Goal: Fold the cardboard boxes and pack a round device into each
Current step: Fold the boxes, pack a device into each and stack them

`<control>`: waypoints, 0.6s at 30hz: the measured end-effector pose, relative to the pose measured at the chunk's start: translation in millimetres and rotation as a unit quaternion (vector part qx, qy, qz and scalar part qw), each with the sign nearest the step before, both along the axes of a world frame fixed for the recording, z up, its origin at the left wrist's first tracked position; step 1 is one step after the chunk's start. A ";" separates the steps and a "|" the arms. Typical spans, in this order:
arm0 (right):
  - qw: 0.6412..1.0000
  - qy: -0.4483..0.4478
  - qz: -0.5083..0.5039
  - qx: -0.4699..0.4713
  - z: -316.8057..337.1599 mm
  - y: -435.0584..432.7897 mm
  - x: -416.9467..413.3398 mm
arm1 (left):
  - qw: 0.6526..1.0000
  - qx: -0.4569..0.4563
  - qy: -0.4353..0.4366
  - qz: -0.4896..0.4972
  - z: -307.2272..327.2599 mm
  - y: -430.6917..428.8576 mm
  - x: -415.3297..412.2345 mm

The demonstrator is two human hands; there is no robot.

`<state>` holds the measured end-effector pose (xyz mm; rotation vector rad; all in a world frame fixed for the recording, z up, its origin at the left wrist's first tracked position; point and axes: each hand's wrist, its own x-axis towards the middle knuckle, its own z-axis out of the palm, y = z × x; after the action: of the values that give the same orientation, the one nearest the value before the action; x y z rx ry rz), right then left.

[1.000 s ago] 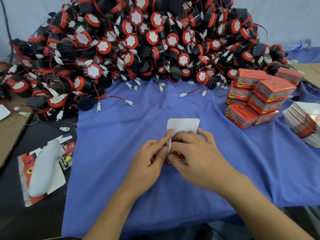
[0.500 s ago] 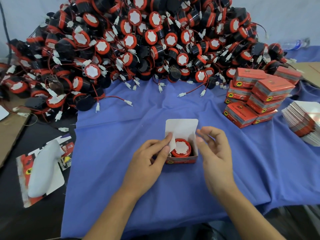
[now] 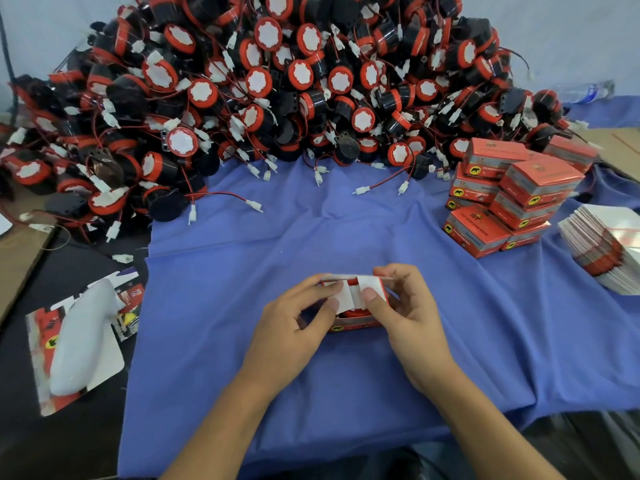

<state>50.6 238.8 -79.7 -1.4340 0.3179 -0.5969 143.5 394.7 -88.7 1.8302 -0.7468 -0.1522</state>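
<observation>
cardboard box (image 3: 358, 323) at lower centre is grasped by left hand (image 3: 294, 329) and right hand (image 3: 412, 322); each thumbs 1 white flap (image 3: 342, 301) inward, seemingly to cover the round device (image 3: 354, 311).

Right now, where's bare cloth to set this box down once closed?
Bare blue cloth: between the open box and the device pile, and right of the right hand below the stacked boxes. Crowded: pile wires, flat cartons far right.
</observation>
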 end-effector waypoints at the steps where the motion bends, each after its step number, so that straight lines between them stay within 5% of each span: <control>1: 1.000 0.004 0.001 -0.004 -0.3 -0.9 -0.5 | 1.000 -0.002 0.004 0.003 -0.5 0.3 0.2; 6: 1.000 0.021 0.012 -0.011 0.6 -2.6 -3.6 | 0.997 -0.040 0.058 0.027 -2.2 4.6 2.0; 18: 0.999 0.033 0.025 -0.032 -4.8 -0.8 -2.6 | 0.999 -0.028 0.018 -0.022 1.3 7.8 -1.0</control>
<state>47.9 238.0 -84.5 -1.5221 0.3169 -0.5235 142.5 402.5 -87.4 1.7540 -0.7594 -0.1908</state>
